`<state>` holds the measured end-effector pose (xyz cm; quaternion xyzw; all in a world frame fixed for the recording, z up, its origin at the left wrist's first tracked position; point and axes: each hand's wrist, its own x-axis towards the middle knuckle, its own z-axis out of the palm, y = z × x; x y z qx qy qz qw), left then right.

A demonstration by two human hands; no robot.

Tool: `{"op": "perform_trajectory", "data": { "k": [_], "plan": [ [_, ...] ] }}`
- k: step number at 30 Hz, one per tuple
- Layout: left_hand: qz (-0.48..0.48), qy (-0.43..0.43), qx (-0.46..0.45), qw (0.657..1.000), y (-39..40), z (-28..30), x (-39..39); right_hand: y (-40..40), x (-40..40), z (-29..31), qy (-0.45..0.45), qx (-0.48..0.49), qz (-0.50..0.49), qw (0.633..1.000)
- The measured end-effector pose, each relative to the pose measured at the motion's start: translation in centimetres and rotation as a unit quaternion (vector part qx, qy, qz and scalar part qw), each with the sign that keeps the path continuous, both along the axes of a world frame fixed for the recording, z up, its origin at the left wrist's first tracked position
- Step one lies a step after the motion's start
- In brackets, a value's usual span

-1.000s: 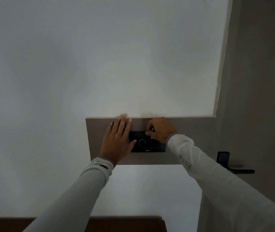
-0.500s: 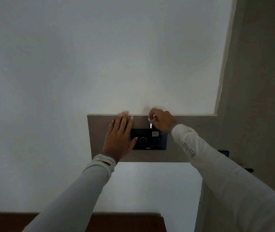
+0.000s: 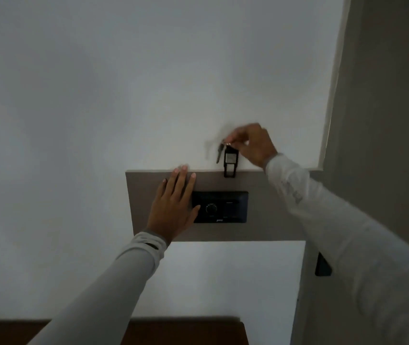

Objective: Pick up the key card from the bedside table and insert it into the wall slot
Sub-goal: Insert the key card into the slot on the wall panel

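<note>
Key card [image 3: 230, 162] dangling from the right hand [image 3: 254, 145], above the black wall slot panel [image 3: 220, 207].

Left hand [image 3: 174, 206] lies flat, fingers spread and released, on the grey board [image 3: 268, 207] just beside the panel. Right hand, raised against the white wall [image 3: 98, 95], pinches the card's ring; a key [image 3: 219, 153] hangs alongside, blurred. Sleeve lettering and the panel's small logo are unreadable. A dark door handle [image 3: 322, 266] is partly hidden behind the right arm.

1 camera sits on my head, facing forward at the white wall [image 3: 98, 108] from arm's reach; the dark control panel [image 3: 219, 207] lies just below centre, my sleeves running in from the near edge.
</note>
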<state>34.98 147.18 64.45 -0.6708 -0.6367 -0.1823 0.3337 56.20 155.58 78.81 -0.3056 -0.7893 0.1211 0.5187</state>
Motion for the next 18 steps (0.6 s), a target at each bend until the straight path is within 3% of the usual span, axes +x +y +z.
{"op": "perform_trajectory", "data": {
  "k": [3, 6, 12, 18],
  "plan": [
    [0.003, -0.010, -0.002, 1.000, -0.1, 0.0, 0.2, -0.6, -0.1, 1.7, -0.058, -0.019, 0.041, 0.997],
    [0.001, -0.006, -0.003, 1.000, 0.0, 0.1, 0.2, -0.5, -0.1, -0.9, -0.072, -0.049, 0.049, 0.995],
    [0.004, -0.014, 0.003, 1.000, 0.2, -0.3, 0.3, 0.6, -0.1, -7.0, 0.000, -0.057, 0.046, 0.997],
    [0.002, -0.009, 0.006, 1.000, 0.4, -0.4, 0.1, 1.0, 0.1, -9.5, 0.001, -0.026, 0.033, 0.999]
  ]
}}
